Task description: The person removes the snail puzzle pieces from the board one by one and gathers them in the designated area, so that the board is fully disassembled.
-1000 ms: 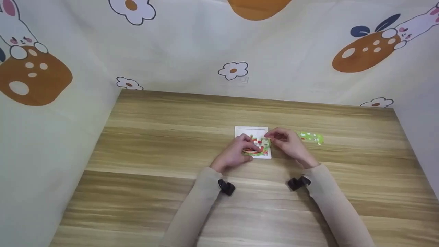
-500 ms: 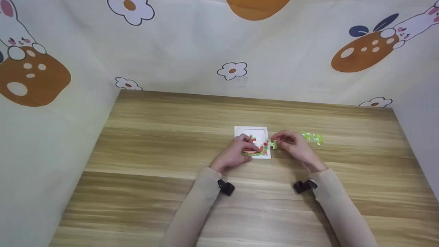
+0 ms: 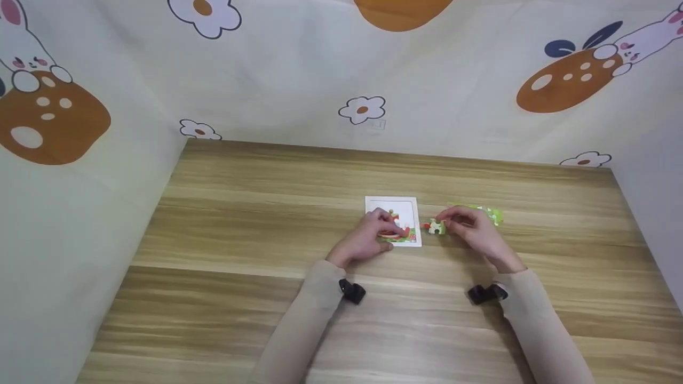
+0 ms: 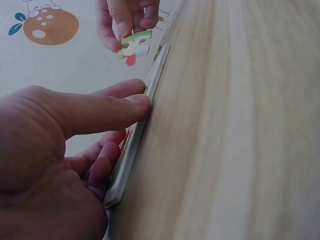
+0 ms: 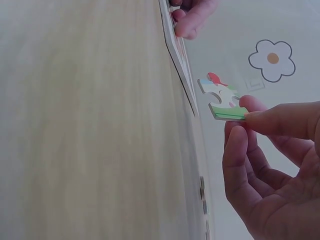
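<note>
A white-framed jigsaw puzzle board [image 3: 406,209] lies on the table with red and green pieces in its lower part. My left hand [image 3: 368,234] holds the board at its lower left, thumb at the near edge and fingers over the pieces, which it partly covers. To the right of the board, my right hand [image 3: 478,230] pinches a puzzle piece [image 5: 224,96] between thumb and fingers, raised off the table. That piece is pale with a green edge and a red knob pointing towards the board. In the left wrist view, the same piece [image 4: 134,46] hangs beyond the board.
More green puzzle pieces [image 3: 496,215] lie behind my right hand, partly hidden by it. The wooden table [image 3: 240,224] meets patterned walls at the back and sides. A small black camera [image 3: 352,292] sits at each wrist.
My right hand has drawn the puzzle piece off the board's right side and moved it rightwards, towards the loose green pieces. My left hand has stayed in place on the board.
</note>
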Tool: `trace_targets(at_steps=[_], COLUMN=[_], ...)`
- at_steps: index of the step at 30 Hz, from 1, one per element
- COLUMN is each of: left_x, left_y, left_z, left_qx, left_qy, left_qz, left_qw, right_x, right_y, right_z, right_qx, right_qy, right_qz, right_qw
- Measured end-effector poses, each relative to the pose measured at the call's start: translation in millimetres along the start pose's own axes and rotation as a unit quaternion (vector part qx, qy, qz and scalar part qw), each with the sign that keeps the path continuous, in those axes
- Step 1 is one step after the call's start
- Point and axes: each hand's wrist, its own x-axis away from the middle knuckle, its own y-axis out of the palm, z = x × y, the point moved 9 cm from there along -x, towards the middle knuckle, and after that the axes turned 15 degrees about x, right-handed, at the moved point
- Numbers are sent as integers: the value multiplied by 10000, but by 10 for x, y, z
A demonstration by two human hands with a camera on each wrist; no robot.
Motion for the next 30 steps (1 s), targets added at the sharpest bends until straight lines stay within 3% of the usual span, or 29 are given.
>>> trace_targets(at_steps=[4, 11, 19, 30], left_x=[4, 9, 15, 7], left_y=[4, 10, 7, 9], left_z=[-17, -1, 17, 5], left_qx=[17, 77, -62, -202], left_qy=[-62, 118, 140, 140], left_qz=[-6, -42, -40, -38], left_qw=[10000, 9999, 9999, 9997], right_x=[58, 160, 252, 366], right_y=[-101, -314, -549, -743], right_z=[44, 142, 235, 431], right_qx=[-16, 82, 443, 578], right_qy=[-61, -74, 46, 220], right_qz=[170, 483, 706, 760], right_qw=[9998, 9988, 9965, 9952])
